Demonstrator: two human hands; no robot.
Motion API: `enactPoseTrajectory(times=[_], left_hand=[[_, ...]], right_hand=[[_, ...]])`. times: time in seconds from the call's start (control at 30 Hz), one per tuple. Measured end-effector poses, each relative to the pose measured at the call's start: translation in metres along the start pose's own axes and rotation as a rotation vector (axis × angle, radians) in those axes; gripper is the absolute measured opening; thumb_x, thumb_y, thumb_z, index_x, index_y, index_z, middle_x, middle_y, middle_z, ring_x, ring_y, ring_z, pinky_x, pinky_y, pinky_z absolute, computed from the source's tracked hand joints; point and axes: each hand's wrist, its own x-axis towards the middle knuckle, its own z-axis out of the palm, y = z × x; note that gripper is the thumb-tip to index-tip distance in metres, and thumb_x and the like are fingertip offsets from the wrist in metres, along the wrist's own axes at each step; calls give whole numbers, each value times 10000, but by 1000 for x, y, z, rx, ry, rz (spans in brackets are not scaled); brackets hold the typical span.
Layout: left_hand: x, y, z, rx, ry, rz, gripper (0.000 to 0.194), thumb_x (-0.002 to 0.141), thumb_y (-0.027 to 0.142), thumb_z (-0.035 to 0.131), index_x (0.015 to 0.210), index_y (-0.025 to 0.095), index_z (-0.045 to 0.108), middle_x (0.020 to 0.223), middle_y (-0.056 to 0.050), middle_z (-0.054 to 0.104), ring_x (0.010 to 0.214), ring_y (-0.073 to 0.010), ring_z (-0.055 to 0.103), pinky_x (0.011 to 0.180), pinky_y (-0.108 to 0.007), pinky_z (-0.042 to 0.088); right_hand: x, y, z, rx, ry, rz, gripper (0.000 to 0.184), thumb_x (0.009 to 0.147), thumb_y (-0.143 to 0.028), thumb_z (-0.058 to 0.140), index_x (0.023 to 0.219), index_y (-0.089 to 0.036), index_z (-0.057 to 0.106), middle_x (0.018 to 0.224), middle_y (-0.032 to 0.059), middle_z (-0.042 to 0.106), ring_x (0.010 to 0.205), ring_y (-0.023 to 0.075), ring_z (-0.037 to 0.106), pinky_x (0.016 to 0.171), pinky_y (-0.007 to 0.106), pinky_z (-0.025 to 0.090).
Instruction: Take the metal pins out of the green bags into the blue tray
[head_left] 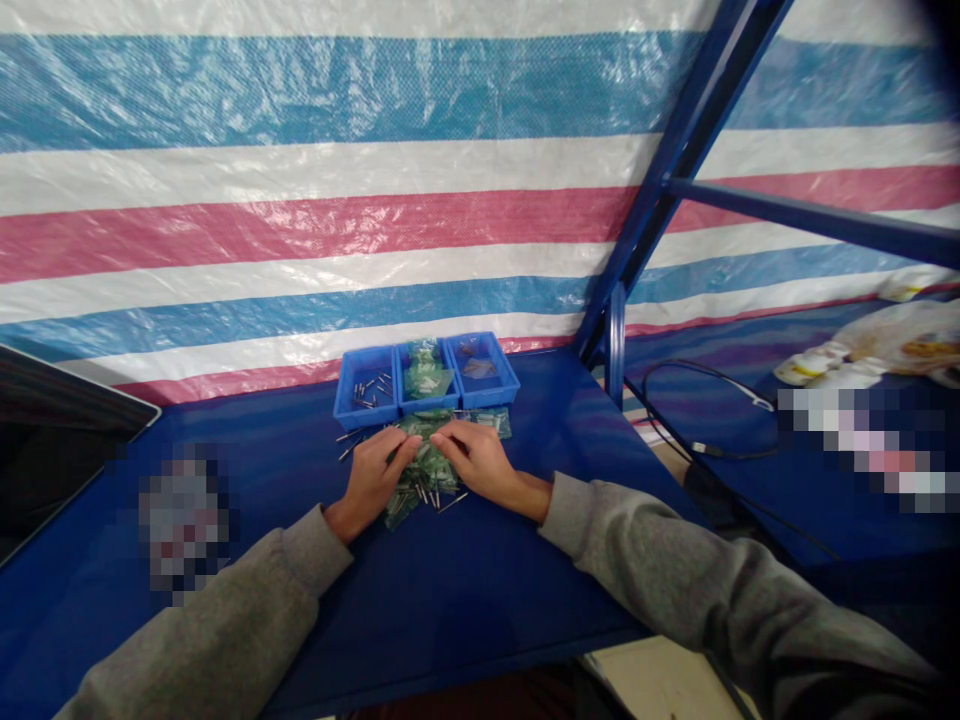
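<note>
My left hand [375, 465] and my right hand [480, 460] are close together over a pile on the blue table. Both are closed in a pinch, fingertips facing each other on a small green plastic bag [426, 428]. Where that bag ends and the pile begins is hard to tell. Beneath my hands lie more green translucent bags [431, 468] and several thin metal pins [429, 497]. One loose pin [453, 502] lies at the pile's right edge. Other dark pins [348, 450] stick out beyond my left hand.
Three blue bins stand behind the pile: the left bin [342, 392] holds metal pins, the middle bin [429, 404] green bags, the right bin [508, 378] small translucent pieces. A dark screen [67, 440] is at left; a blue frame post [615, 340] and black cable [652, 400] at right.
</note>
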Motion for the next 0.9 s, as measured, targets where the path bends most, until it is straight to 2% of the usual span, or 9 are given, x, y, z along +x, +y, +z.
enactPoseTrajectory(times=[0.17,0.5,0.9], left_hand=[[0,1,0,8,11,-30,320,893,352,426,670,165,559,642,7,581,607,-106,528,619,-219,395],[2,1,2,-24,45,-43,183,865,329,482,885,185,595,836,-3,659,713,-118,598,694,-215,443],[3,-1,4,-41,-25,-20,200,856,349,500,899,185,604,793,3,641,660,-107,564,660,-212,432]], right_hand=[[1,-1,-1,-50,-29,-1,351,914,-321,429,615,-164,525,561,-12,488,531,99,434,558,222,331],[0,2,0,17,14,13,222,891,-314,479,782,-165,601,674,13,580,596,113,499,601,227,377],[1,3,-1,31,-5,51,234,890,-325,461,813,-163,612,646,8,568,566,112,492,571,225,381]])
